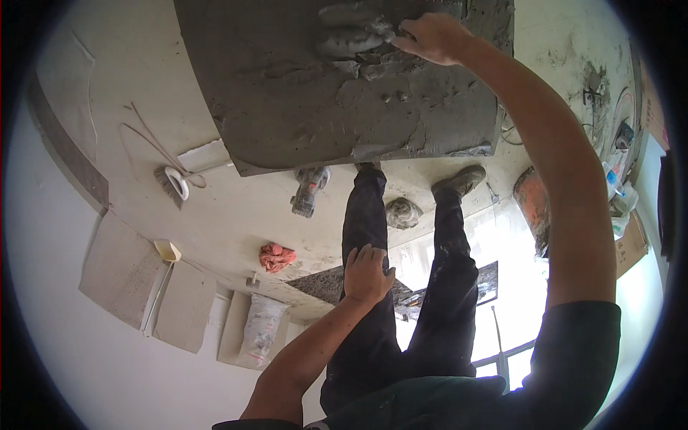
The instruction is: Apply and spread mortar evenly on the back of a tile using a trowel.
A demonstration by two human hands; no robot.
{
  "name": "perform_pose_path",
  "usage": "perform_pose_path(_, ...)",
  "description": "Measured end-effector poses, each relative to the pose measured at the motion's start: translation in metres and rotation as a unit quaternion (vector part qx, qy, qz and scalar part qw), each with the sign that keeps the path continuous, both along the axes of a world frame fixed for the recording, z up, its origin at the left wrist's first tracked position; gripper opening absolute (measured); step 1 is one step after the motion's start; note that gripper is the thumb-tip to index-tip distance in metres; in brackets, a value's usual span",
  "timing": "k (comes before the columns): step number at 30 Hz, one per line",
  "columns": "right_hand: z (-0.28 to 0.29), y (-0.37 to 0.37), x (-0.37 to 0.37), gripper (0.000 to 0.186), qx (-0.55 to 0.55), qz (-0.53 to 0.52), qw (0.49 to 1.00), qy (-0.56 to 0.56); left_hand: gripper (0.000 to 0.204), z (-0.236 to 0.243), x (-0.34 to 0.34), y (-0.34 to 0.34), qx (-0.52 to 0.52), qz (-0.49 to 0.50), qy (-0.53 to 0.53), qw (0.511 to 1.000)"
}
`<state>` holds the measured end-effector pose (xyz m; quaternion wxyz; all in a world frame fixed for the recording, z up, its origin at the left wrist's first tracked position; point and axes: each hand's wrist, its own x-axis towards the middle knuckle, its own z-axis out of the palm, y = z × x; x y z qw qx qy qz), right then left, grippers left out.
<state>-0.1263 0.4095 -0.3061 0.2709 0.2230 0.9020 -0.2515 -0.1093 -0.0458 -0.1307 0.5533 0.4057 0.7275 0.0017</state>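
A: Right hand [432, 37]?
B: Fingers bent, tips pressed into wet grey mortar spread over the large square slab [301, 107] at top of view. Nothing gripped.
A: Left hand [367, 275]?
B: Flat, fingers spread, resting on own dark trouser leg [362, 215]. Holds nothing.

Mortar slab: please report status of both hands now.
Right hand on the wet grey mortar, fingers spreading it over the mortar-covered slab. Left hand resting open on the thigh, empty. Power tool and brush on floor beyond the slab.
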Motion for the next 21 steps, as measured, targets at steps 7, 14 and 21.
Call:
perform_pose_path(7,0.010,-0.083,0.122,0.060,0.054,-0.335,0.939,-0.052,0.041,-0.002,0.004,0.010,0.023,-0.001,0.010,1.000)
perform_pose_path(14,-0.016,-0.140,0.079,0.059,-0.118,-0.456,0.882,0.016,0.040,0.000,-0.003,0.006,0.012,0.004,0.004,1.000)
perform_pose_path(21,-0.050,-0.146,-0.031,0.067,-0.220,-0.277,0.932,0.077,0.040,-0.001,-0.011,0.011,0.030,0.018,0.016,0.999)
